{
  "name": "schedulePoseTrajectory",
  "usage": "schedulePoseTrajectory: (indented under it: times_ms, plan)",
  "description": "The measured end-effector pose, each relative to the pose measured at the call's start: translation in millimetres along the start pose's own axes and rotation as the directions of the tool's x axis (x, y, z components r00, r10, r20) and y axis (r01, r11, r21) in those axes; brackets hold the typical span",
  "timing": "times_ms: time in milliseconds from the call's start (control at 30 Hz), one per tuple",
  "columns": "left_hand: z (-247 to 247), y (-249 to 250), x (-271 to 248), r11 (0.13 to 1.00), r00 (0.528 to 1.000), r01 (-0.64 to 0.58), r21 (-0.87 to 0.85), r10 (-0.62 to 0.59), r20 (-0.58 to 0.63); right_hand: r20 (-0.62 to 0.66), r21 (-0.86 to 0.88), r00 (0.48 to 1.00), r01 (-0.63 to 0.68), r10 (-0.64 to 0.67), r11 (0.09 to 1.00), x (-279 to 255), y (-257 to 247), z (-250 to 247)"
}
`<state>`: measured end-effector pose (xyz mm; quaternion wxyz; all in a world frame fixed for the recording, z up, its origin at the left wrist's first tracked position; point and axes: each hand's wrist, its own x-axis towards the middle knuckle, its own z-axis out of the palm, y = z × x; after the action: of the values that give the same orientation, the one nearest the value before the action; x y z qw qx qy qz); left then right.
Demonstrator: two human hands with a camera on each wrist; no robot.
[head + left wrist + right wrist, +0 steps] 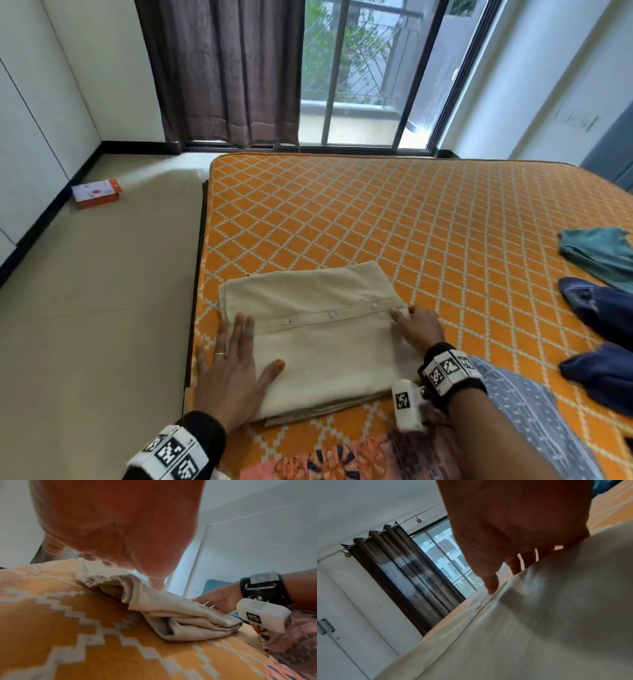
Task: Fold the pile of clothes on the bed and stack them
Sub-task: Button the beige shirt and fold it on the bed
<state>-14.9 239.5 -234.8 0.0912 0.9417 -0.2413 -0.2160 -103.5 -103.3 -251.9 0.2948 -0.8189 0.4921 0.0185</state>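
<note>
Between both hands lies the folded beige shirt point(308, 339), long axis running hand to hand; left hand point(233, 370) presses flat, fingers spread, right hand point(419, 325) rests straight-fingered on its placket.

A small orange box point(97, 193) lies on the floor at left. Brown curtain point(219, 68) hangs at top centre beside the window point(363, 72).

Soft window point(359, 75) daylight; wrist views blurred, distorted.
</note>
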Motion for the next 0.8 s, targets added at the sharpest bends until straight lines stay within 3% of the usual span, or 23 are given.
schedulePoseTrajectory:
  times_ms: [100,233,333,433,567,700,800]
  plan:
    - [4,-3,11,0.999,0.996,-0.043,0.025,0.041,0.081,0.207,0.256,0.977,-0.103,0.05,0.961,19,-12,-10]
    - [4,-5,17,0.998,0.995,-0.027,0.055,0.021,0.096,0.479,0.42,0.87,-0.34,0.113,0.841,23,-25,-34]
    - [-1,-4,23,0.997,0.999,0.0,0.072,-0.002,0.034,0.513,0.536,0.858,-0.332,0.014,0.776,5,-46,-60]
    - [-8,-1,22,0.999,0.997,-0.007,0.034,0.009,-0.072,0.412,0.622,0.901,-0.17,-0.135,0.764,-11,-73,-100]
    - [-16,5,15,0.994,0.985,-0.058,-0.093,0.042,-0.167,0.138,0.605,0.944,0.16,-0.3,0.78,-50,-125,-181]
    - [-23,8,13,0.909,0.973,-0.156,-0.385,0.074,-0.22,-0.011,0.477,0.866,0.444,-0.499,0.759,-96,-172,-236]
    - [-36,14,5,0.696,0.977,-0.184,-0.694,0.05,-0.209,-0.066,0.255,0.796,0.597,-0.602,0.761,-118,-197,-226]
